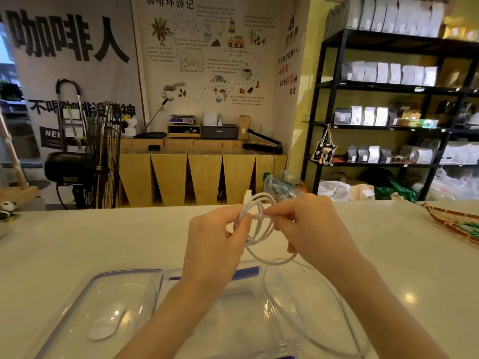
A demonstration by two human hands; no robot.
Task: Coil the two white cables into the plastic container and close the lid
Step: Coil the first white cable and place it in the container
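Note:
Above the table, both hands hold a white cable (259, 230) wound into a few loops. My left hand (215, 244) pinches the left side of the coil. My right hand (308, 229) grips the cable near its end, fingertips at the coil's middle. A white plug sticks up at the coil's top. Below the hands stands the clear plastic container (280, 294) with purple clips, open. Its clear lid (108, 301) lies flat to the left. A second white cable (337, 299) trails loosely across the container's right side and the table.
The white table (103, 234) runs wide to both sides. A patterned tray or basket (456, 221) lies at the far right edge. A small panda toy (6, 211) sits at the far left. Shelves, a fan and a wooden counter stand beyond the table.

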